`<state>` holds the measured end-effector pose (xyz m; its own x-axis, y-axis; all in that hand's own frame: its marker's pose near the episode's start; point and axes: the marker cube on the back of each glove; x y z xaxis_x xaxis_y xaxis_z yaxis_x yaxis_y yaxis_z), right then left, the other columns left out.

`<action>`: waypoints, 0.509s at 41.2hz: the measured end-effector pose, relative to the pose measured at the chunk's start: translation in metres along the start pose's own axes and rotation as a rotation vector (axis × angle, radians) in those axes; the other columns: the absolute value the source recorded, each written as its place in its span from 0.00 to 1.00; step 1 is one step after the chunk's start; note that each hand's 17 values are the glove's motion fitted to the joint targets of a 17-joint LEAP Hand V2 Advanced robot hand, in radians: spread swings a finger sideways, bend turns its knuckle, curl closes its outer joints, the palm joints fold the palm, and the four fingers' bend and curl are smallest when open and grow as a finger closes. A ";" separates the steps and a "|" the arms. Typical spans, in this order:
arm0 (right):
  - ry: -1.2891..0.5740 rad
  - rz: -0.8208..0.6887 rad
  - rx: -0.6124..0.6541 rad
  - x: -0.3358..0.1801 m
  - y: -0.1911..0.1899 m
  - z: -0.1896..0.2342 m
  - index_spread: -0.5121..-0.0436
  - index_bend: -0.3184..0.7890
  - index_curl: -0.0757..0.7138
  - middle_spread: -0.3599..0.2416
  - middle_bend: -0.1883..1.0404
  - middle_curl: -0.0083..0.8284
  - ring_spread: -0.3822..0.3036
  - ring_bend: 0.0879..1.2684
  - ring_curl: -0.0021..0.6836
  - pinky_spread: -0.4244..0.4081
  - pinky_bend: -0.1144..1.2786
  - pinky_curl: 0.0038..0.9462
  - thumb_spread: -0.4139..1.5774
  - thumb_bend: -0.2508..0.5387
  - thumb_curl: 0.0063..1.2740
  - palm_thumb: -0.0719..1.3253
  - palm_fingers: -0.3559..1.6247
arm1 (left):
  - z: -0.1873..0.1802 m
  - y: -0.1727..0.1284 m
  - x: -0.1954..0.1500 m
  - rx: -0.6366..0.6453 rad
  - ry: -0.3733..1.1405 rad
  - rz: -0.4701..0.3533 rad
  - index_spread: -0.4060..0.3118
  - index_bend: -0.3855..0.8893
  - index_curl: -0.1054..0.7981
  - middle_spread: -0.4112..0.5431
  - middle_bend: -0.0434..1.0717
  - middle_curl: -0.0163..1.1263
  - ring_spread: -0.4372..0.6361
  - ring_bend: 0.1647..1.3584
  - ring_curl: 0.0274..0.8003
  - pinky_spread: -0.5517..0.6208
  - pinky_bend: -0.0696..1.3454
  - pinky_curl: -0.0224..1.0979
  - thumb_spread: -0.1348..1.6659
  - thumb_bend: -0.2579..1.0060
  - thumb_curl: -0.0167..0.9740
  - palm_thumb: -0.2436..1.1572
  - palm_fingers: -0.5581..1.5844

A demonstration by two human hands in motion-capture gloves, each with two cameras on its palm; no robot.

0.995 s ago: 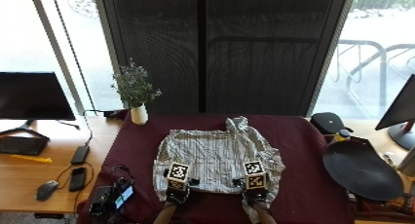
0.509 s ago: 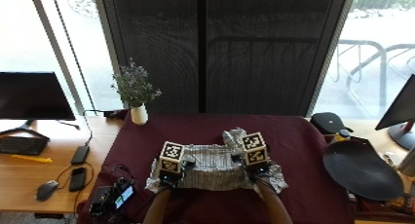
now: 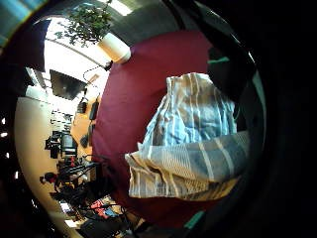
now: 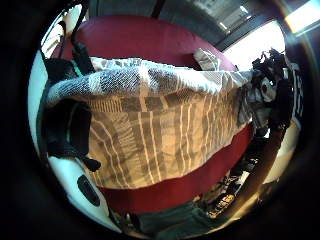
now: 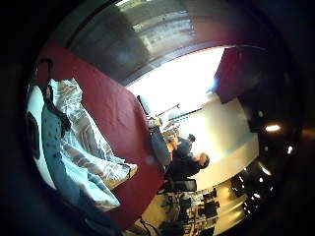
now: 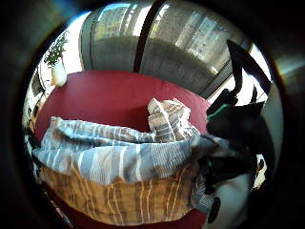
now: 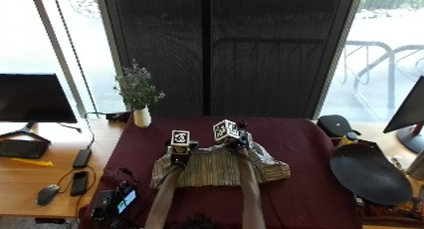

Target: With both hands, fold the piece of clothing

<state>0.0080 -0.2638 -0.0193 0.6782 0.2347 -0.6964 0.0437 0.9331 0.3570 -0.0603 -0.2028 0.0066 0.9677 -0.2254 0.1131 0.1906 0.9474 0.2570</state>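
A grey-and-white striped shirt [image 7: 212, 171] lies on the dark red table [image 7: 298, 189], doubled over on itself, with one sleeve [image 7: 271, 167] sticking out to the right. My left hand [image 7: 179, 154] grips the folded-over edge at the shirt's far left. My right hand [image 7: 235, 142] grips the same edge at the far right, slightly further from me. In the left thumb side palm view the cloth [image 4: 150, 130] drapes down from curled gloved fingers [image 4: 60, 125]. The right thumb side palm view shows the lifted edge [image 6: 119, 157] held by gloved fingers [image 6: 228, 162].
A white vase with flowers [image 7: 141, 117] stands at the table's far left corner. A black round object [image 7: 368, 174] lies at the right edge. A small device with cables [image 7: 116, 201] sits at the near left corner. A wooden desk [image 7: 40, 164] adjoins on the left.
Both hands have carried the shirt's near edge away from me, over the shirt towards its far side. The shirt has gone from lying flat to doubled over.
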 end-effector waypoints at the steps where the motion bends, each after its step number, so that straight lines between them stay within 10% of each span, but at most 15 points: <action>1: 0.002 0.007 0.012 -0.005 -0.004 0.003 0.41 0.45 0.55 0.14 0.43 0.56 0.14 0.52 0.64 0.09 0.46 0.38 0.63 0.27 0.39 0.74 0.87 | 0.004 -0.002 0.001 -0.008 0.003 0.003 0.14 0.48 0.69 0.07 0.55 0.49 0.08 0.47 0.56 0.45 0.11 0.21 0.78 0.20 0.35 0.71 0.79; 21: -0.305 0.159 -0.248 0.046 0.019 0.074 0.33 0.34 0.50 0.07 0.33 0.52 0.09 0.46 0.60 0.08 0.58 0.43 0.64 0.25 0.32 0.63 0.74 | 0.020 0.002 -0.022 0.023 -0.026 -0.067 0.23 0.37 0.65 0.12 0.49 0.49 0.12 0.41 0.55 0.51 0.21 0.21 0.79 0.20 0.34 0.74 0.65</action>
<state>0.0938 -0.2554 0.0014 0.8499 0.3240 -0.4156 -0.2314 0.9380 0.2580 -0.0846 -0.2008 0.0239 0.9483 -0.2940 0.1197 0.2505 0.9247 0.2868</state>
